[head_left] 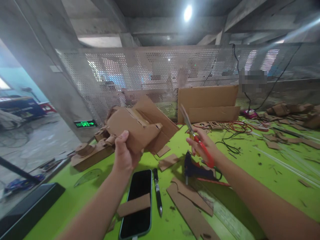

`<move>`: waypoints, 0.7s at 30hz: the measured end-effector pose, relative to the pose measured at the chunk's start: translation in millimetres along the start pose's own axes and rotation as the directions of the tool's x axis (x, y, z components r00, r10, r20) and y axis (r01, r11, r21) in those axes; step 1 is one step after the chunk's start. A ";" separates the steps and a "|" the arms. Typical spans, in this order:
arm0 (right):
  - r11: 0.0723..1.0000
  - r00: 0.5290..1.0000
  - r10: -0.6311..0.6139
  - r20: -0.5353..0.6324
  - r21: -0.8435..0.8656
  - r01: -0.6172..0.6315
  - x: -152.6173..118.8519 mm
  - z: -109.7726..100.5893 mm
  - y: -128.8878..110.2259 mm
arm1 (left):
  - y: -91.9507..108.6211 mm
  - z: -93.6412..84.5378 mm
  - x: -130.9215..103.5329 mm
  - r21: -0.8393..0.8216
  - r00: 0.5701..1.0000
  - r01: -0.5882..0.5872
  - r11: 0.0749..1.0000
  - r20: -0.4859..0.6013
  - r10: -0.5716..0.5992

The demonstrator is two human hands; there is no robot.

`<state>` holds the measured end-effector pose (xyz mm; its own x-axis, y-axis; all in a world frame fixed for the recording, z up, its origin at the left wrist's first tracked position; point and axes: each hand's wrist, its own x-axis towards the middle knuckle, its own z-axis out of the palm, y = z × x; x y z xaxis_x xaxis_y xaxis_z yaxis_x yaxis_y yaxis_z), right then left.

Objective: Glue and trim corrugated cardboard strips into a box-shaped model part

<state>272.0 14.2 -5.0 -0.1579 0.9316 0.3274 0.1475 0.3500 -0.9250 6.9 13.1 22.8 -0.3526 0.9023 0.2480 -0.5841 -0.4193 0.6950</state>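
Note:
My left hand (125, 151) is closed around the lower edge of a piece of cardboard (130, 128), raised above the table with its thumb on the near face. The cardboard has a cut, torn-looking upper edge, and a larger folded flap shows behind it. In my right hand (202, 141) is a pair of scissors (205, 151) with red and yellow handles, blades pointing up and to the left, apart from the cardboard. Below the scissors a dark blue glue gun (198, 170) rests on the table.
A phone (140, 186) with a cardboard strip across it lies beside a black pen (157, 193). Cardboard offcuts (190, 206) and a clear ruler (230, 216) are near the front. Behind stand a large cardboard sheet (207, 100) and a perforated metal screen (150, 71). Cables (237, 126) lie at right.

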 end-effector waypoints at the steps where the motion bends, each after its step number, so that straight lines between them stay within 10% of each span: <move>1: 0.999 0.998 -0.027 -0.050 0.029 0.029 1.1 1.1 -0.6 | -2.8 -1.6 -2.1 0.006 1.000 -0.013 1.000 0.007 0.012; 9: 0.985 0.970 -0.086 -0.229 0.130 0.118 2.3 2.4 -8.2 | -7.9 -2.8 -38.4 0.352 0.901 -0.284 0.892 0.417 0.122; 17: 0.979 0.936 -0.132 -0.326 0.102 0.174 -1.6 8.2 -2.4 | -15.8 -6.7 -46.9 0.457 0.872 -0.399 0.795 0.457 0.175; 21: 0.959 0.863 -0.234 -0.449 0.037 0.280 -3.1 8.6 -8.1 | -19.7 -9.6 -41.2 0.541 0.787 -0.577 0.611 0.568 0.240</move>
<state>262.9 7.6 -0.1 0.2674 0.7655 0.5852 0.0608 0.5927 -0.8031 25.9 -16.7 -7.6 -0.0022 0.6665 0.7455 0.2423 -0.7229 0.6470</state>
